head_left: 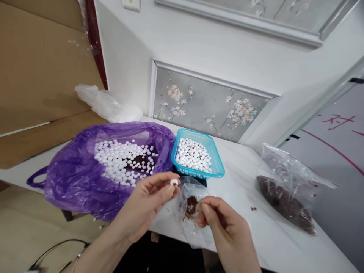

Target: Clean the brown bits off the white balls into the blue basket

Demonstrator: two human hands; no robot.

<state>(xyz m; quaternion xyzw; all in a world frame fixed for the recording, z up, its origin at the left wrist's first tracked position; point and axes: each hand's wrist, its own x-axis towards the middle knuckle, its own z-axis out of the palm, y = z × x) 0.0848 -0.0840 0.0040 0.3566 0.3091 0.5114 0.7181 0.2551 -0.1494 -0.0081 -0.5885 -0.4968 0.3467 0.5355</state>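
My left hand pinches a small white ball between thumb and forefinger; the ball shows a dark brown opening at its lower side. My right hand has its thumb and forefinger pressed together at the right side of a clear plastic bag. Whatever is between those fingertips is too small to make out. Brown bits lie in the bag. Just behind the hands, a blue plastic basket holds many white balls.
On the left, a purple plastic bag lies open with white balls and brown material inside. A clear bag of brown material rests at the right. Brown scraps lie on the white table. Cardboard stands at left.
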